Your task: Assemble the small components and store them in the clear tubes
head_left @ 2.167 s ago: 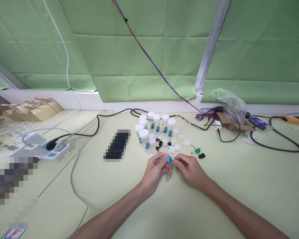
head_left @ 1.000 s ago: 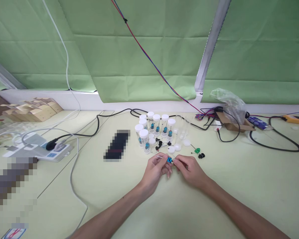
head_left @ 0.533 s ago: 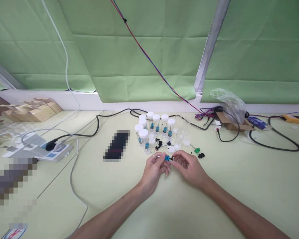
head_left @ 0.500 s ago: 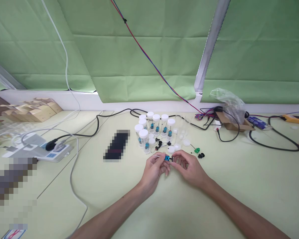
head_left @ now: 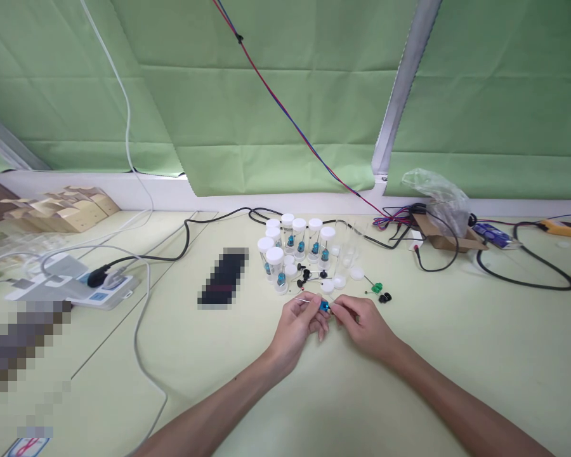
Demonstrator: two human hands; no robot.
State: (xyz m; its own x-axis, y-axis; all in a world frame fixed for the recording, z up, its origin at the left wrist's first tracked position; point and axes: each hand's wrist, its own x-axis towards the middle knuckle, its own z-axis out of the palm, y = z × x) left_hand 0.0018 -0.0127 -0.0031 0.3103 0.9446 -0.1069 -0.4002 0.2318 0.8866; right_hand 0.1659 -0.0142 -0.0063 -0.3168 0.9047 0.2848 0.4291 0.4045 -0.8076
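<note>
My left hand (head_left: 295, 327) is closed on a small blue plastic part (head_left: 324, 306) with a thin metal rod pointing left from it. At the part's right end, my right hand (head_left: 368, 322) pinches a small black piece, mostly hidden by the fingers. Just beyond both hands lie several loose black pieces (head_left: 306, 275) and white caps (head_left: 327, 287). Several clear tubes with white lids (head_left: 275, 256) stand behind these, with similar blue parts inside. A green part with a thin rod (head_left: 377, 288) and a black piece (head_left: 385, 298) rest right of my right hand.
Left of the tubes lies a dark pixelated object (head_left: 223, 279). A power strip (head_left: 109, 295) with plugs and cables sits farther left, near folded cardboard pieces (head_left: 71, 209). At the back right is an open cardboard box (head_left: 450, 241) holding a plastic bag, with black cables around it.
My right fingers have closed in on the blue part's right end, covering most of the black piece. The blue part has shifted slightly right and down.
</note>
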